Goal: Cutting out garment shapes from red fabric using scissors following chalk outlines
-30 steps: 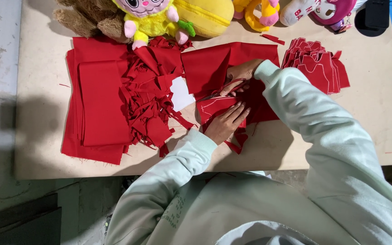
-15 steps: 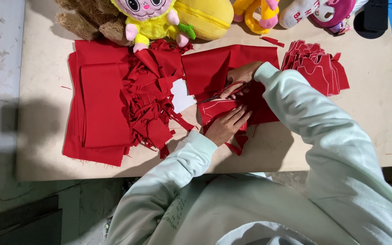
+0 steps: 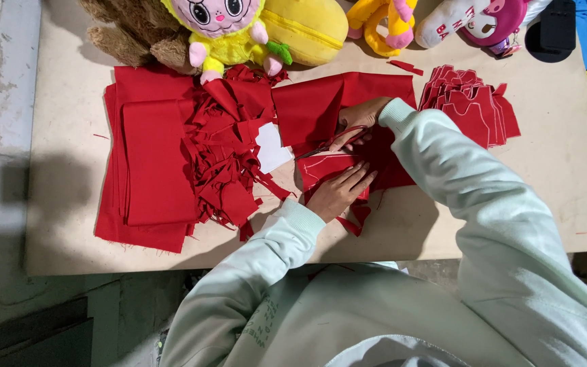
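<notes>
Seen from the head camera, the scissors (image 3: 326, 144) lie with their long axis running left to right, tips pointing left over the red fabric piece (image 3: 327, 170) at mid-table. Gripping their handles, the right hand (image 3: 356, 117) curls closed, while the left hand (image 3: 338, 191) presses flat on the fabric, fingers spread.

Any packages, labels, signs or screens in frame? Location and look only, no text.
No packages, signs or screens.
White plush toy: top edge of table, right of centre, red printed lettering along its white body, pink part beside it.
White paper piece: among red fabric scraps, middle of table; whether printed, cannot tell.
</notes>
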